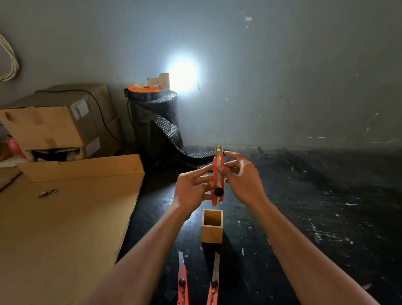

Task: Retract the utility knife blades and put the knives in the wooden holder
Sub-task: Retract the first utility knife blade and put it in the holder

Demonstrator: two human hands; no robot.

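Observation:
I hold a red utility knife upright in front of me, tip up, above the wooden holder. My left hand grips its lower body near the black knob. My right hand pinches its upper part. Only a short metal end shows at the top. The square wooden holder stands open and empty on the dark floor just below the knife. Two more red knives lie on the floor nearer to me, both with long blades extended toward the holder.
Flat cardboard sheets cover the floor on the left, with a small metal clip on them. Stacked cardboard boxes and a dark roll of bubble wrap with an orange tape roll on top stand by the wall. A bright lamp glares behind.

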